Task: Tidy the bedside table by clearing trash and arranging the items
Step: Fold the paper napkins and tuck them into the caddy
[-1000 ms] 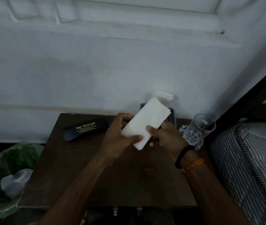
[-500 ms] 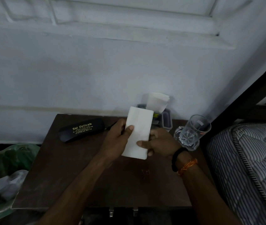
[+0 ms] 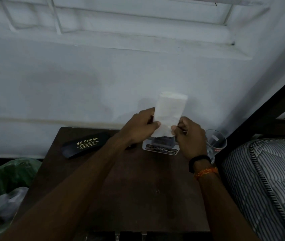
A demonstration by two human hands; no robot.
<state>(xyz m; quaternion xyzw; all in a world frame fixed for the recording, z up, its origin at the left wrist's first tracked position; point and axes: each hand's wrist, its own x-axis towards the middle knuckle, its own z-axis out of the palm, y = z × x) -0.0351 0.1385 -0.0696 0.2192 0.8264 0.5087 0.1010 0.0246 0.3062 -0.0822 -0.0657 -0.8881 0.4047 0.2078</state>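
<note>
A folded white tissue (image 3: pixel 170 113) stands upright at the back of the dark wooden bedside table (image 3: pixel 121 197). My left hand (image 3: pixel 141 126) pinches its left edge and my right hand (image 3: pixel 189 134) pinches its lower right corner. Directly below the tissue sits a small tissue holder (image 3: pixel 161 148) with a white printed front; its top is hidden behind the tissue and my fingers. A black spectacle case (image 3: pixel 86 144) with gold lettering lies at the table's back left. A clear glass (image 3: pixel 215 143) stands at the back right, partly behind my right wrist.
A bin lined with a green bag (image 3: pixel 8 188) holding crumpled white trash stands on the floor to the left of the table. A striped mattress (image 3: pixel 268 185) borders the table on the right. A white wall (image 3: pixel 86 84) rises just behind the table.
Both hands have carried the folded tissue away from me toward the wall and turned it upright over the holder. The loose tissue that stuck out of the holder is now hidden.
</note>
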